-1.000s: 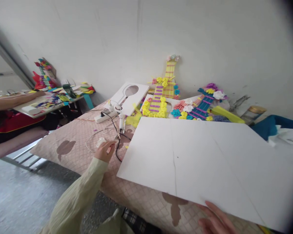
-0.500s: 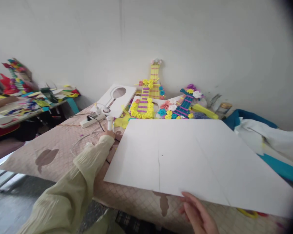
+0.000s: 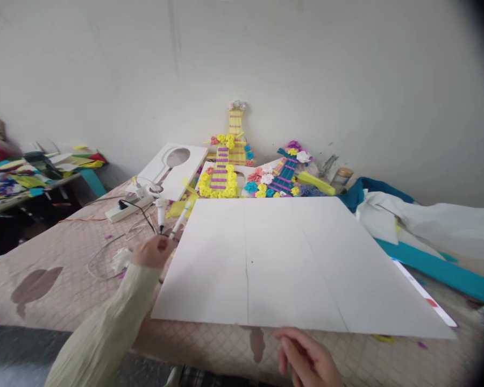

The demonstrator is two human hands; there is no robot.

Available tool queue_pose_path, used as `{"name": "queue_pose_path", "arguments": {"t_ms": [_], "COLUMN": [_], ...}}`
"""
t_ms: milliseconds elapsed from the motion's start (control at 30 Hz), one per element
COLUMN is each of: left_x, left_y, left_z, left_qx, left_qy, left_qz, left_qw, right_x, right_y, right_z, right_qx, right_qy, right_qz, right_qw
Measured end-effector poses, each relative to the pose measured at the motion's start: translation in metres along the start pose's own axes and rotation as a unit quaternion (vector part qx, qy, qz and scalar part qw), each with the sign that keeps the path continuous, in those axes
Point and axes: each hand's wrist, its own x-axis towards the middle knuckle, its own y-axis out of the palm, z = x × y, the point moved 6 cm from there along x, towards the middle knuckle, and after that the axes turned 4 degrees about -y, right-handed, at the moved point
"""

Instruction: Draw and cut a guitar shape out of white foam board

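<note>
My left hand [image 3: 154,251], in a pale green sleeve, is closed around the lower end of a slim white pen [image 3: 180,220]. The pen tilts up and to the right beside the left edge of a large white board [image 3: 290,263]. Faint lines and a small dark dot show on the board, which lies flat on the table. Just beyond my left hand is a white tool with a dark tip [image 3: 160,212]. My right hand [image 3: 306,357] is at the board's front edge, fingers loosely bent and apart, holding nothing.
A power strip [image 3: 129,208] with cables lies to the left on the patterned tablecloth [image 3: 84,285]. Behind the board stand flower-trimmed guitar shapes [image 3: 222,169] and a white cutout board [image 3: 177,166]. Teal and white material [image 3: 427,215] lies right. Another table [image 3: 44,185] holds colourful scraps.
My left hand has drawn back toward me from near the white tool, bringing the white pen with it. My right hand stays by the board's front edge. The view has turned right.
</note>
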Motion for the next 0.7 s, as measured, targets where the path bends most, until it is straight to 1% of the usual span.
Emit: {"name": "queue_pose_path", "arguments": {"t_ms": [33, 67, 100, 133, 167, 200, 233, 267, 333, 467, 533, 567, 633, 700], "left_x": [-0.026, -0.054, -0.083, -0.111, -0.135, -0.154, -0.168, -0.178, -0.186, -0.185, -0.186, -0.186, -0.190, -0.192], "left_y": [-0.003, -0.002, 0.000, 0.002, 0.003, 0.006, 0.008, 0.010, 0.012, 0.011, 0.011, 0.012, 0.015, 0.022], "left_z": [-0.013, -0.028, -0.045, -0.061, -0.075, -0.086, -0.094, -0.100, -0.108, -0.115, -0.119, -0.122, -0.127, -0.130], "left_qx": [-0.054, -0.102, -0.147, -0.186, -0.218, -0.239, -0.251, -0.255, -0.248, -0.233, -0.247, -0.263, -0.306, -0.346], "left_qy": [0.050, 0.101, 0.163, 0.221, 0.268, 0.295, 0.312, 0.322, 0.335, 0.347, 0.338, 0.330, 0.304, 0.247], "left_qz": [0.021, 0.060, 0.111, 0.160, 0.190, 0.223, 0.243, 0.258, 0.278, 0.322, 0.363, 0.391, 0.458, 0.534], "left_qw": [0.997, 0.988, 0.969, 0.944, 0.919, 0.898, 0.883, 0.874, 0.866, 0.850, 0.832, 0.818, 0.777, 0.731], "right_x": [0.003, 0.007, 0.010, 0.012, 0.015, 0.016, 0.017, 0.018, 0.016, 0.008, 0.004, 0.002, -0.001, 0.000], "right_y": [0.006, 0.013, 0.020, 0.026, 0.030, 0.033, 0.033, 0.032, 0.030, 0.023, 0.018, 0.017, 0.015, 0.012], "right_z": [0.006, 0.013, 0.020, 0.027, 0.033, 0.037, 0.039, 0.041, 0.044, 0.049, 0.049, 0.048, 0.045, 0.044], "right_qx": [0.019, 0.040, 0.059, 0.076, 0.089, 0.096, 0.100, 0.099, 0.092, 0.079, 0.070, 0.064, 0.057, 0.063], "right_qy": [0.000, -0.006, -0.016, -0.028, -0.036, -0.037, -0.031, -0.020, -0.001, 0.007, 0.009, 0.011, 0.015, 0.001], "right_qz": [0.030, 0.062, 0.093, 0.115, 0.125, 0.120, 0.103, 0.079, 0.050, 0.061, 0.061, 0.061, 0.061, 0.060], "right_qw": [0.999, 0.997, 0.994, 0.990, 0.988, 0.987, 0.989, 0.992, 0.994, 0.995, 0.996, 0.996, 0.996, 0.996]}}
